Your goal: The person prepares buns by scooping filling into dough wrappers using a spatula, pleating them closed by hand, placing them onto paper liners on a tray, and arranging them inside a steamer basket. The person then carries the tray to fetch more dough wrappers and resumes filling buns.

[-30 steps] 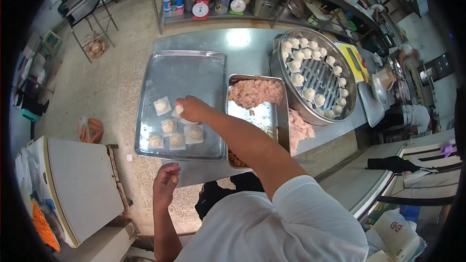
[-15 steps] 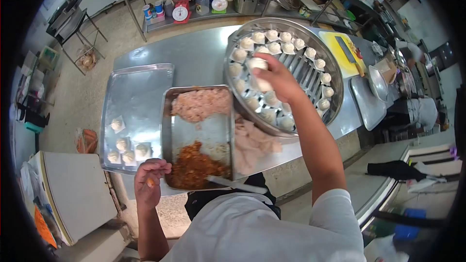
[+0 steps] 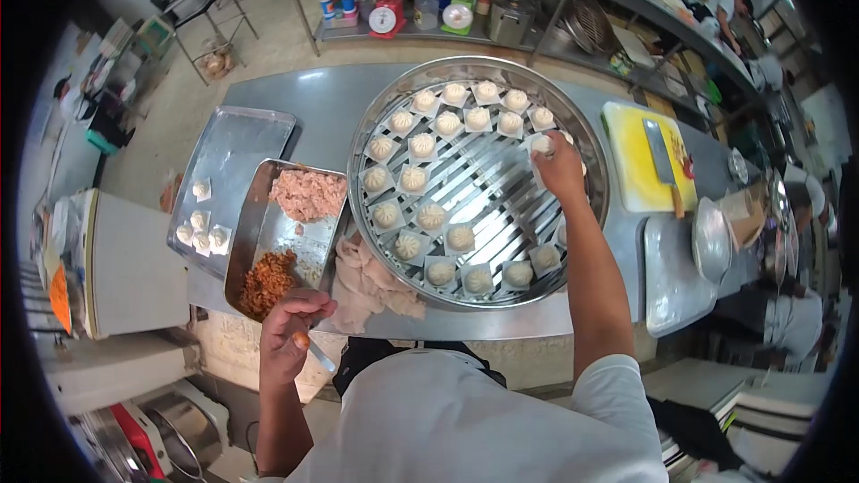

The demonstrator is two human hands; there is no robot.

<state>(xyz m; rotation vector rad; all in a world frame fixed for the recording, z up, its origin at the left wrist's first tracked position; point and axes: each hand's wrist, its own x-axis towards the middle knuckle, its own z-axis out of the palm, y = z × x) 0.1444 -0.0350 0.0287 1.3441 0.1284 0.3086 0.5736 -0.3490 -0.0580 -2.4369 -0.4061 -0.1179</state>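
Note:
My right hand (image 3: pixel 562 165) pinches a small pleated bun (image 3: pixel 541 145) at the right inner side of a large round metal steamer tray (image 3: pixel 360 215). Pleated buns on white paper squares (image 3: pixel 413 180) stand around its slatted floor in a ring, with more inside the ring at left and top. My left hand (image 3: pixel 291 331) hovers at the front corner of a deep metal pan (image 3: pixel 309 246), fingers loosely bent and thumb apart. An orange smear shows on the thumb. The pan bears pale pink minced filling (image 3: pixel 307 194) and reddish-brown chopped filling (image 3: pixel 267 284). A utensil's pale end (image 3: pixel 320 356) pokes out beside my left hand.
A flat tray (image 3: pixel 246 139) at left carries several buns. Between pan and steamer lies a crumpled cloth (image 3: pixel 371 282). A knife (image 3: pixel 659 152) rests on a yellow cutting board (image 3: pixel 631 165) at right, near a metal bowl (image 3: pixel 711 241). Co-workers (image 3: pixel 727 18) stand at far right.
My view has shifted toward the steamer. My right hand has carried the bun from the steamer's left side across to its right side and lowered it. My left hand stays near the pan's corner.

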